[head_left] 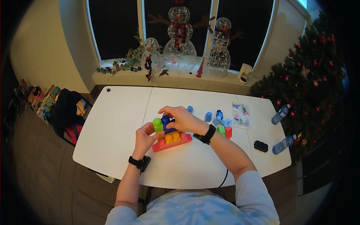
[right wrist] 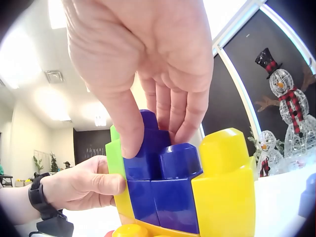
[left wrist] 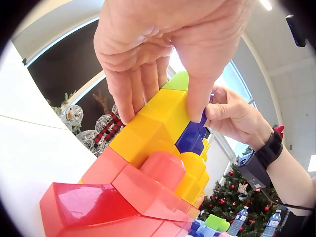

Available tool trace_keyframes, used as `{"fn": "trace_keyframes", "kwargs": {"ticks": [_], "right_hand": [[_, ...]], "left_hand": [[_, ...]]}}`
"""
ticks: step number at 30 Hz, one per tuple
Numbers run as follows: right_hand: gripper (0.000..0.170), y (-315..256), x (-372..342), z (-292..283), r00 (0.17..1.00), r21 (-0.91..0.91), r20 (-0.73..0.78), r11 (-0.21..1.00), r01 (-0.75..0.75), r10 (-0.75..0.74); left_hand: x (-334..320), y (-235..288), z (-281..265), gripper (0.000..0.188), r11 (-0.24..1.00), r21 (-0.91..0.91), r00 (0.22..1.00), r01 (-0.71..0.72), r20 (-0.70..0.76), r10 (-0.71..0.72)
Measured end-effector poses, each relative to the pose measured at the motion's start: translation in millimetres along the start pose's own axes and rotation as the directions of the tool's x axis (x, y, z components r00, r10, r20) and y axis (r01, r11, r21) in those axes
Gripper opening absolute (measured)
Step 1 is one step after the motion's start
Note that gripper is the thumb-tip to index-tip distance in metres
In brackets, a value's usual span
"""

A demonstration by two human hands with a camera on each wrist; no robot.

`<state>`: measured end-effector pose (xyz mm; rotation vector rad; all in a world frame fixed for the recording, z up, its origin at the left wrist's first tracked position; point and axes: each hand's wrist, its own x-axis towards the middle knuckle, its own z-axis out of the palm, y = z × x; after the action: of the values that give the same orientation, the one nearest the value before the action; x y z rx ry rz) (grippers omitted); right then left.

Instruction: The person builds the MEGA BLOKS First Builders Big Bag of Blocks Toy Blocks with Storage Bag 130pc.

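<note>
A structure of large toy building blocks stands on the table, with a long red base (head_left: 171,145) and studded orange-yellow blocks (head_left: 172,137) above it. My left hand (head_left: 144,139) grips its left end, thumb and fingers on either side of a yellow block (left wrist: 165,111). A light green block (head_left: 157,125) tops that end. Between thumb and fingers, my right hand (head_left: 186,119) pinches a dark blue block (right wrist: 148,165), which sits right over another dark blue block (right wrist: 173,200). Beside these, a tall yellow block (right wrist: 223,163) rises in the right wrist view.
Loose light blue blocks (head_left: 208,116), a green block (head_left: 221,130) and a red block (head_left: 228,132) lie to the right. Beyond them are a printed sheet (head_left: 242,116), a black case (head_left: 261,146) and two water bottles (head_left: 284,145). A cable (head_left: 224,179) crosses the near edge.
</note>
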<state>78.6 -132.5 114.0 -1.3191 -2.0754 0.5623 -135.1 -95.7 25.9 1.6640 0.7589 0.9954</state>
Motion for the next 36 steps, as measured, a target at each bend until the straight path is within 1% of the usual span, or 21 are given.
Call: {"fn": "trace_keyframes", "kwargs": {"ticks": [2,8,10,11,13,15,17,19,20,21,22,23,25,26,28,29,31,32,34,35,36], "right_hand": [[0.055,-0.3,-0.2,0.3,1.0,0.003,0.001,1.0,-0.012,0.012],[0.057,6.3,-2.7,3.9,0.999,0.0,-0.026,1.0,0.028,-0.028],[0.06,4.4,-4.6,2.5,1.0,-0.034,0.027,0.999,-0.013,0.014],[0.06,6.3,-6.0,-0.9,1.0,-0.036,0.015,0.999,-0.015,0.016],[0.064,14.7,-10.2,-14.2,0.994,0.021,-0.094,0.998,0.055,-0.052],[0.065,22.6,-15.2,-45.7,0.979,0.103,-0.194,0.994,-0.043,0.062],[0.052,34.0,-27.6,-75.5,0.918,0.112,-0.369,0.988,-0.111,0.145],[0.026,67.8,-46.0,-99.5,0.865,-0.066,-0.48,0.977,-0.203,0.147],[0.026,79.0,-56.8,-104.9,0.864,-0.071,-0.482,0.976,-0.207,0.148],[0.019,88.2,-68.7,-107.5,0.841,-0.149,-0.516,0.951,-0.272,0.16],[0.021,92.6,-78.9,-108.6,0.818,-0.222,-0.55,0.915,-0.336,0.167],[0.021,92.2,-88.2,-107.0,0.819,-0.228,-0.55,0.913,-0.339,0.167],[0.021,91.9,-105.7,-100.9,0.734,-0.31,-0.562,0.727,-0.613,0.38],[0.021,95.1,-112.7,-101.0,0.733,-0.31,-0.563,0.724,-0.616,0.383],[0.015,109.1,-128.0,-101.4,0.681,-0.331,-0.565,0.628,-0.705,0.466],[0.015,125.4,-136.9,-101.1,0.677,-0.328,-0.566,0.625,-0.708,0.47],[0.021,165.9,-148.6,-98.2,0.722,-0.38,-0.558,0.647,-0.661,0.409],[0.021,181.3,-150.7,-96.7,0.719,-0.377,-0.562,0.647,-0.663,0.409],[0.029,207.2,-150.0,-95.1,0.746,-0.396,-0.438,0.638,-0.661,0.501],[0.029,216.2,-145.9,-93.0,0.749,-0.397,-0.44,0.64,-0.657,0.496],[0.032,224.8,-140.3,-89.8,0.745,-0.427,-0.413,0.612,-0.666,0.523]], "left_hand": [[-0.6,2.6,0.6,0.04,1.0,0.005,1.0,0.015,-0.01,-0.015],[0.0,-1.1,1.1,0.041,1.0,0.018,1.0,-0.001,-0.002,0.001],[1.1,-4.3,-0.2,0.043,1.0,0.019,1.0,-0.004,0.008,0.004],[1.8,-5.2,-0.9,0.046,1.0,0.021,1.0,-0.001,0.013,0.001],[1.6,-6.0,0.1,0.048,0.999,0.047,1.0,-0.017,0.012,0.017],[0.9,-5.8,1.9,0.051,0.998,0.065,1.0,-0.022,0.002,0.022],[0.1,-6.2,3.6,0.054,0.997,0.054,0.998,-0.055,-0.034,0.056],[0.4,-8.6,5.2,0.054,0.998,0.018,0.998,-0.053,-0.031,0.053],[1.2,-9.7,6.6,0.054,0.999,-0.015,0.998,-0.052,-0.029,0.052],[1.1,-7.9,8.1,0.054,0.998,-0.023,0.998,-0.054,-0.026,0.053],[-0.2,-4.0,9.0,0.053,0.999,-0.024,0.999,-0.033,-0.021,0.032],[-0.7,-2.6,10.2,0.053,1.0,-0.024,1.0,-0.011,-0.016,0.011],[-0.3,-7.3,10.7,0.051,0.999,-0.035,1.0,-0.02,-0.022,0.019],[-0.1,-8.7,11.0,0.05,0.999,-0.038,0.999,-0.027,-0.028,0.026],[-0.7,-7.2,11.6,0.048,0.999,-0.039,0.999,-0.018,-0.031,0.017],[-1.1,-6.0,12.3,0.046,0.999,-0.036,0.999,-0.012,-0.038,0.01],[-1.1,-6.1,13.5,0.045,0.999,-0.03,0.999,-0.015,-0.041,0.014],[-0.8,-5.8,13.7,0.044,0.999,-0.026,0.999,-0.021,-0.048,0.019],[-1.1,-5.9,15.2,0.043,0.999,-0.042,0.999,-0.017,-0.04,0.016],[-1.4,-6.0,15.8,0.042,0.998,-0.06,0.999,-0.011,-0.037,0.009],[-1.4,-5.4,16.5,0.042,0.998,-0.057,0.999,-0.016,-0.043,0.013]]}}
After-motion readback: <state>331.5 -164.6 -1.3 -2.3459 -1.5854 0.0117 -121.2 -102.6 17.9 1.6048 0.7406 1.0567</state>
